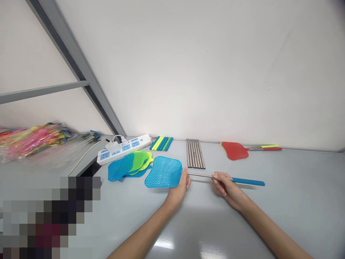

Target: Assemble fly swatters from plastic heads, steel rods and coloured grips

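Observation:
A fly swatter with a blue mesh head (165, 173), a thin metal shaft and a blue handle (248, 181) is held level above the table between both hands. My left hand (183, 181) pinches it where the head meets the shaft. Farther right, my right hand (224, 184) has its fingers closed round the metal shaft, close to the blue handle. Loose swatter heads in blue, green and yellow (140, 160) lie overlapping to the left. Behind my hands is a row of metal tubes (195, 154). Blue, yellow and green handle sleeves (161, 143) lie beside them.
A white power strip (124, 148) with plugs and a cable stands at the back left. Swatters with a red head (235, 150) lie at the back right near the wall. Colourful plastic-wrapped packs (37, 140) are piled at far left, past a grey metal frame (81, 68).

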`<control>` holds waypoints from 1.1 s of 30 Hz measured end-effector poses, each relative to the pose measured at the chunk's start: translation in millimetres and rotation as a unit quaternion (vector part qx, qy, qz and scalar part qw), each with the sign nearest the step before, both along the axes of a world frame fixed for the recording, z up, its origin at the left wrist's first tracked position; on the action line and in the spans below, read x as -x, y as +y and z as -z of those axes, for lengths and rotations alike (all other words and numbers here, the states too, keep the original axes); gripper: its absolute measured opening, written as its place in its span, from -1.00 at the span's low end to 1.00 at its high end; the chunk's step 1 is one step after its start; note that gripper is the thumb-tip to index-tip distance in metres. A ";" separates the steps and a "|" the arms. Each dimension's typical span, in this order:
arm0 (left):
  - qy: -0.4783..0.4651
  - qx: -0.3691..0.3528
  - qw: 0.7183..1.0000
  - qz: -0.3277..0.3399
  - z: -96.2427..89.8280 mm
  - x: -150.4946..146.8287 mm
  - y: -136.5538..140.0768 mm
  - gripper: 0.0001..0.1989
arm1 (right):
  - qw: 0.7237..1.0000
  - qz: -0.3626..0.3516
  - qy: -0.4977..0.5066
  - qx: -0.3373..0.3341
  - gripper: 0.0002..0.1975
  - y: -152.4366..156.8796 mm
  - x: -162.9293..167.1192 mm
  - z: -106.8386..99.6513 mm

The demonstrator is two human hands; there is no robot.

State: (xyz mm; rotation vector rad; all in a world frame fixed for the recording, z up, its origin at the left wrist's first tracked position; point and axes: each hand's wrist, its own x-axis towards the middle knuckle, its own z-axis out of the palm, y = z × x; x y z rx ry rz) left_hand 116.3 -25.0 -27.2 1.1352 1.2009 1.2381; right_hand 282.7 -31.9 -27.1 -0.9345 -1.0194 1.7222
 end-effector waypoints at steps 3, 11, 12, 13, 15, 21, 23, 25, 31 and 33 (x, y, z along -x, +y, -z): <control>-0.035 0.020 0.999 -0.027 1.4 -4.4 -3.1 -0.56 | 1.000 -0.020 -0.007 0.008 -0.66 -2.5 -1.5 -0.7; -0.090 0.030 0.995 -0.017 1.4 -11.1 -6.8 -0.56 | 0.999 -0.028 0.012 0.020 -0.66 -3.5 -1.1 0.7; -0.090 0.031 0.995 -0.001 1.9 -11.2 -7.1 -0.55 | 0.999 -0.026 0.017 0.022 -0.66 -3.7 -1.1 0.4; -0.089 0.032 0.995 0.014 2.4 -11.3 -7.4 -0.55 | 0.999 -0.024 0.021 0.025 -0.66 -3.8 -1.2 0.2; -0.088 0.032 0.995 0.031 3.2 -11.5 -8.1 -0.53 | 0.999 -0.020 0.026 0.031 -0.66 -4.1 -1.6 0.3; -0.108 0.024 0.993 0.049 4.7 -11.0 -9.5 -0.53 | 0.999 -0.013 0.043 0.028 -0.68 -5.0 0.4 5.2; -0.111 0.018 0.992 0.050 5.5 -11.1 -10.0 -0.54 | 0.998 -0.012 0.049 0.025 -0.68 -6.4 3.6 6.3; -0.095 0.017 0.994 0.054 6.4 -11.9 -11.0 -0.55 | 0.998 -0.014 0.051 0.020 -0.67 -9.0 8.4 6.5; -0.069 0.004 0.988 0.142 6.7 -15.8 -17.0 -0.63 | 0.997 -0.061 0.051 0.019 -0.67 -19.3 23.2 4.0; -0.063 -0.003 0.982 0.180 6.3 -15.3 -18.5 -0.63 | 0.996 -0.074 0.047 0.011 -0.66 -21.4 25.3 2.3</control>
